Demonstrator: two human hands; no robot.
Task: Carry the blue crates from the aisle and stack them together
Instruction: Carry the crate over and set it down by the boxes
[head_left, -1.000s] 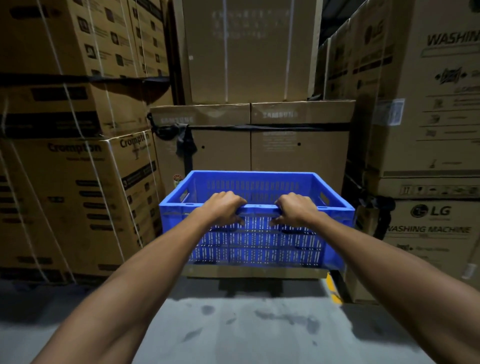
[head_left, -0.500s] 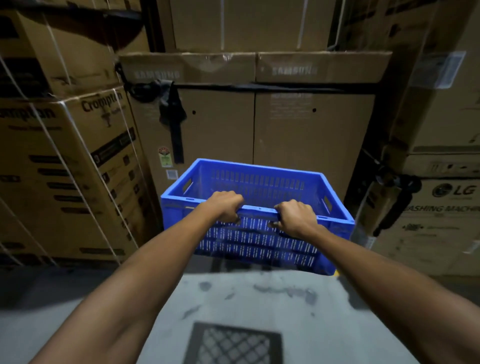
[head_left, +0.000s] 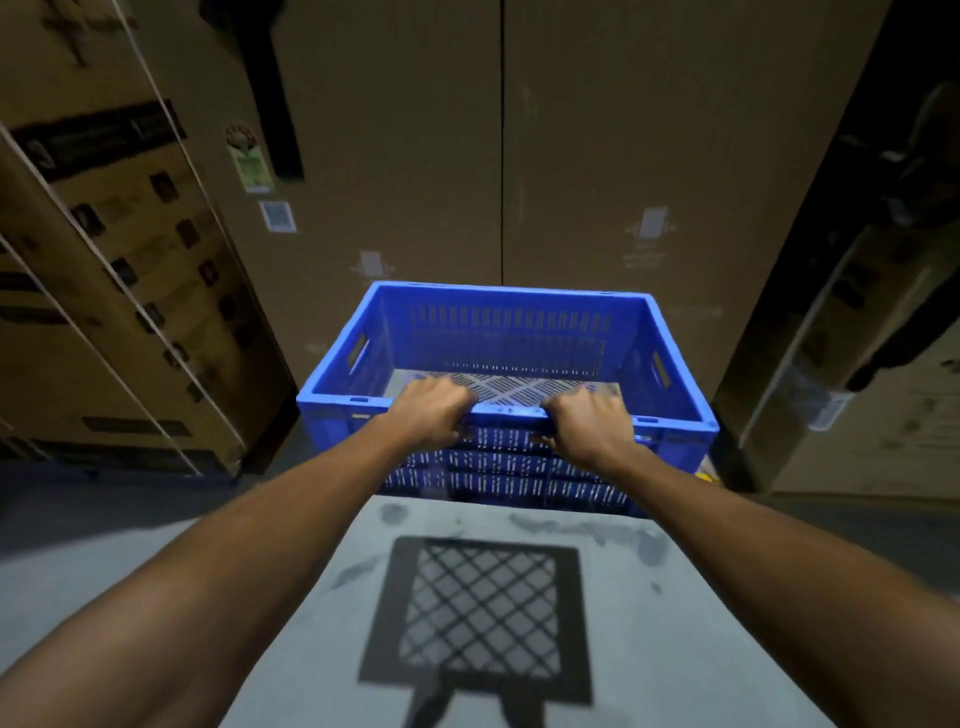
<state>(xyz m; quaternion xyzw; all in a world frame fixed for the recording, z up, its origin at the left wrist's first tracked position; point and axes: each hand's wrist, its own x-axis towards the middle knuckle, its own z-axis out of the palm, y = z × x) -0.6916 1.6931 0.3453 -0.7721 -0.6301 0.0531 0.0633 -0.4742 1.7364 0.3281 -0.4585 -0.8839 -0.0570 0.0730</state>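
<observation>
Head: cardboard boxes (head_left: 395, 156) behind crate (head_left: 511, 338)

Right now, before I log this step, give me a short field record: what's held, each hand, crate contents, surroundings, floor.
held item: blue crate, slotted walls, lattice bottom
left hand: grips the near rim, fingers curled over it
right hand: grips the same rim, beside the left
crate contents: nothing visible inside
crate height: seems off the floor, since its lattice shadow lies apart from it
surroundings: tall cardboard boxes ahead and on both sides
other crates: none in view
</observation>
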